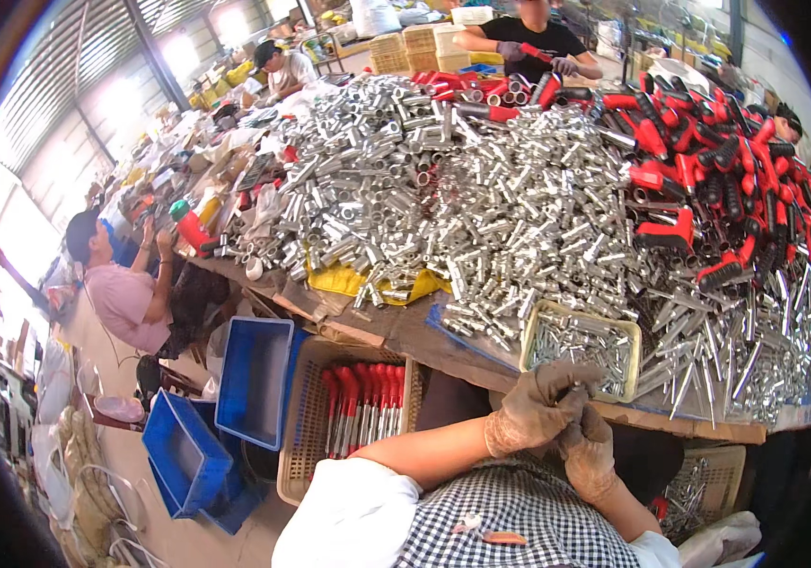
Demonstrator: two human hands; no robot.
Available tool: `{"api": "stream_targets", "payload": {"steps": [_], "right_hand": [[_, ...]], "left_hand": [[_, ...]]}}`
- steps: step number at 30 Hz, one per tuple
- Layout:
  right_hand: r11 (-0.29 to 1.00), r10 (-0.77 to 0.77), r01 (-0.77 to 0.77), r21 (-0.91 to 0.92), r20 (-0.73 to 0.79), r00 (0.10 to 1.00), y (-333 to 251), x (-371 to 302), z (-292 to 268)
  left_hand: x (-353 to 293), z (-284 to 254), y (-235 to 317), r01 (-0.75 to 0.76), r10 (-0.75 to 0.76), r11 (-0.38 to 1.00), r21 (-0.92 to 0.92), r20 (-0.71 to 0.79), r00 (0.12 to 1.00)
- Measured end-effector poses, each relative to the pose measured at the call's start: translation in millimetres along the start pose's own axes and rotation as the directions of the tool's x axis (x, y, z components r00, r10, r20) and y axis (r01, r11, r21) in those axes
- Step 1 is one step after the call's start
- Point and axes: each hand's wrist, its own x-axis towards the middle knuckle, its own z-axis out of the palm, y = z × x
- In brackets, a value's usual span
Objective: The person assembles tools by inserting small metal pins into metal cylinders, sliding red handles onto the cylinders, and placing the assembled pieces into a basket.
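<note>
Both my hands wear dirty light-coloured work gloves and meet just in front of the table's near edge. My left hand (pixel 533 409) has its fingers bent inward against the right one. Just below and to the right of it, my right hand (pixel 589 452) is closed with its fingertips pressed together. Whatever they pinch between them is too small and covered to make out. Right behind my hands, a cream plastic tray (pixel 634 352) on the table edge holds many small metal pins or screws. Beyond it spreads a big heap of short silvery metal sockets (pixel 519 208).
Larger metal tubes (pixel 349 170) lie left, red-and-black tool handles (pixel 694 180) right. Below the table edge, a beige basket (pixel 297 445) holds red-handled tools (pixel 363 398) beside blue bins (pixel 256 379). Another basket (pixel 722 473) stands by my right arm. Co-workers (pixel 126 293) sit around the table.
</note>
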Motion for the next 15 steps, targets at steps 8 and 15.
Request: {"api": "stream_targets", "payload": {"steps": [8, 15], "right_hand": [[0.996, 0.078, -0.080, 0.034, 0.057, 0.995, 6, 12, 0], [0.998, 0.004, 0.000, -0.067, 0.059, 0.998, -9, 2, 16]], "left_hand": [[14, -80, 50, -0.428, 0.486, 0.243, 0.871, 0.272, 0.830], [23, -332, 97, 0.767, 0.678, -0.342, 0.543, -0.422, 0.601]]}}
